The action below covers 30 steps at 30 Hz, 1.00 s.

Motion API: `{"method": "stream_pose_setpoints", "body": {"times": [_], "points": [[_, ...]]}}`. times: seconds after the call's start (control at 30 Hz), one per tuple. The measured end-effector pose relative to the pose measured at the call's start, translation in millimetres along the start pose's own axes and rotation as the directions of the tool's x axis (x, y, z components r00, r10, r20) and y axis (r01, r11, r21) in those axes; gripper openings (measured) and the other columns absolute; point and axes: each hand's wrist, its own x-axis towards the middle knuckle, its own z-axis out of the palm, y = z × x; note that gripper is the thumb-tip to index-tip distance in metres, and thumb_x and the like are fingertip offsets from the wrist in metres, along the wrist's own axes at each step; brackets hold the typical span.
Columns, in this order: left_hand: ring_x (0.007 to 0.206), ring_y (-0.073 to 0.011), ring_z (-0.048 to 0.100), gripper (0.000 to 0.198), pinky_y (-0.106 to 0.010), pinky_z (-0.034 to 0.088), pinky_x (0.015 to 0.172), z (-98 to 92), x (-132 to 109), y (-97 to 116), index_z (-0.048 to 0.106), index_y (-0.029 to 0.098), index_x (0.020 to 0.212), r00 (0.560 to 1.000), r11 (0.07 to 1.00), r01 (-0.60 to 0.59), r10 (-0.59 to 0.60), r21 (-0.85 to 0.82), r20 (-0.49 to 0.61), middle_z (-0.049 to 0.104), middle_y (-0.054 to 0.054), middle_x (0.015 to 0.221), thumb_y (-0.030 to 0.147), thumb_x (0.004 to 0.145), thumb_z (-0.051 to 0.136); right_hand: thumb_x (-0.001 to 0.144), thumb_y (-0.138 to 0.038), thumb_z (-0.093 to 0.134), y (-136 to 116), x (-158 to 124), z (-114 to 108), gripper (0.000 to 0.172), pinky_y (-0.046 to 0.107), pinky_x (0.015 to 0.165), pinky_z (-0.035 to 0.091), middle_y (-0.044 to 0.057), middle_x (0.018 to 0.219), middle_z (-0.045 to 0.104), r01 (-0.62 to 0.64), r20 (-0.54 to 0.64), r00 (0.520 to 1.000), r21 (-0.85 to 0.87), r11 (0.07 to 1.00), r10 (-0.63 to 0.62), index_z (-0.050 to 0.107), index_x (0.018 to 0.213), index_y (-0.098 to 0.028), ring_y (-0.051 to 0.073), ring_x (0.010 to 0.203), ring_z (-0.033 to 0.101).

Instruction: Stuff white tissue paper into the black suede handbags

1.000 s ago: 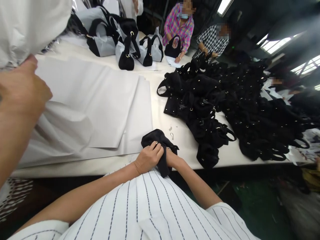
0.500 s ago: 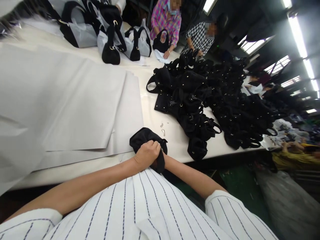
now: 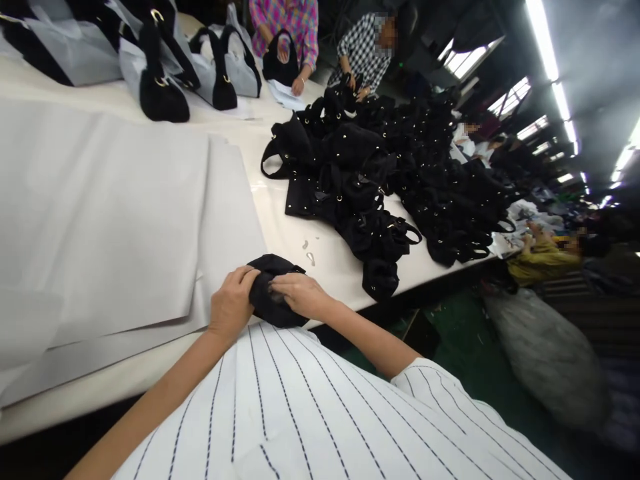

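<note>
A small black fabric bag (image 3: 274, 312) lies bunched at the table's front edge, close against my striped shirt. My left hand (image 3: 231, 300) is closed around its left side, thumb and fingers gripping the cloth. From the right, my right hand (image 3: 303, 295) reaches over the bag, its fingers pressed together on the fabric at what looks like the opening. Its fingertips partly hide a greyish spot there. The bag's underside is out of sight.
Large pale sheets (image 3: 125, 220) cover the table's left side. A heap of black bags (image 3: 360, 180) with metal studs spreads to the right. Grey-wrapped black bags (image 3: 165, 87) stand at the back. Two people in checked shirts handle bags across the table. A large sack (image 3: 545, 353) sits on the floor.
My hands have moved apart: the left now holds the bag's left side, the right has come on top of it from behind the strap. The view has shifted to the right.
</note>
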Motion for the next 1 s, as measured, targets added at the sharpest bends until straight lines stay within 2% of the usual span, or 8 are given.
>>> {"method": "stream_pose_setpoints", "body": {"times": [0.07,0.17,0.37,0.53,0.67,0.83,0.9,1.0], "points": [[0.103,-0.0252,0.057,0.037,-0.033,0.05,0.075,3.3,4,-2,0.06,0.022,0.11,1.0,0.999,0.015,-0.015,-0.035,0.009,0.062,-0.007,0.114,0.006,0.077,0.053,0.093,-0.016,0.049,14,-14,0,0.032,0.03,0.104,0.042,0.008,0.127,0.063,-0.102,-0.081,0.991,0.015,0.995,0.102,0.064,0.121,-0.018,0.018,0.119,0.055],[0.105,-0.0265,0.055,0.033,-0.035,0.049,0.084,7.4,12,4,0.061,0.02,0.106,0.999,0.997,-0.048,0.05,-0.067,0.021,0.062,-0.009,0.11,0.008,0.077,0.053,0.092,-0.023,0.056,26,-28,8,0.03,0.029,0.098,0.046,0.009,0.116,0.069,-0.222,-0.059,0.972,0.098,0.97,0.228,0.065,0.119,-0.016,0.019,0.109,0.061],[0.088,-0.0239,0.057,0.009,-0.031,0.044,0.07,17.6,25,7,0.06,0.02,0.082,0.992,0.993,-0.119,0.12,-0.019,0.041,0.065,-0.006,0.083,0.016,0.084,0.052,0.094,-0.013,0.043,17,-32,18,0.042,0.023,0.099,0.044,0.004,0.133,0.058,-0.083,-0.046,0.994,0.199,0.977,0.094,0.051,0.135,-0.02,0.014,0.122,0.054],[0.061,-0.0145,0.052,0.023,-0.026,0.039,0.061,24.3,35,4,0.056,0.018,0.07,0.974,0.976,0.127,-0.156,-0.175,-0.165,0.057,0.0,0.064,0.035,0.084,0.06,0.089,-0.01,0.041,12,-12,28,0.05,0.029,0.079,0.051,0.008,0.13,0.056,-0.165,0.094,0.981,-0.025,0.986,0.167,0.042,0.138,-0.019,0.02,0.109,0.058],[0.058,-0.0123,0.049,0.029,-0.024,0.04,0.06,20.2,28,9,0.053,0.018,0.068,0.948,0.928,0.203,-0.266,-0.312,-0.174,0.053,0.003,0.061,0.041,0.083,0.062,0.088,-0.012,0.043,25,7,40,0.04,0.034,0.082,0.049,0.012,0.125,0.059,-0.242,0.064,0.967,-0.078,0.967,0.247,0.052,0.127,-0.014,0.024,0.107,0.058],[0.076,-0.0186,0.058,0.01,-0.031,0.047,0.073,-1.9,-8,2,0.058,0.019,0.078,0.99,0.956,-0.107,0.079,-0.272,-0.114,0.062,-0.004,0.075,0.025,0.085,0.06,0.096,-0.037,0.049,36,1,30,0.025,0.025,0.071,0.042,0.002,0.097,0.071,-0.214,0.108,0.974,0.177,0.961,0.197,0.067,0.098,-0.02,0.017,0.088,0.063],[0.081,-0.0203,0.06,0.001,-0.033,0.049,0.075,-12.8,-22,-2,0.06,0.019,0.085,0.974,0.943,-0.225,0.214,-0.244,-0.074,0.066,-0.006,0.08,0.019,0.084,0.06,0.091,-0.054,0.053,31,-3,28,0.037,0.024,0.065,0.038,0.001,0.087,0.071,-0.215,0.126,0.974,0.227,0.95,0.191,0.068,0.094,-0.02,0.016,0.079,0.063],[0.082,-0.0211,0.061,0.007,-0.033,0.05,0.074,-24.0,-36,-3,0.062,0.02,0.09,0.944,0.931,-0.331,0.325,-0.157,-0.066,0.069,-0.007,0.084,0.017,0.084,0.06,0.086,-0.055,0.061,17,-1,36,0.036,0.025,0.067,0.039,0.003,0.09,0.073,-0.272,0.049,0.962,0.124,0.954,0.268,0.07,0.092,-0.021,0.018,0.084,0.064]]}}
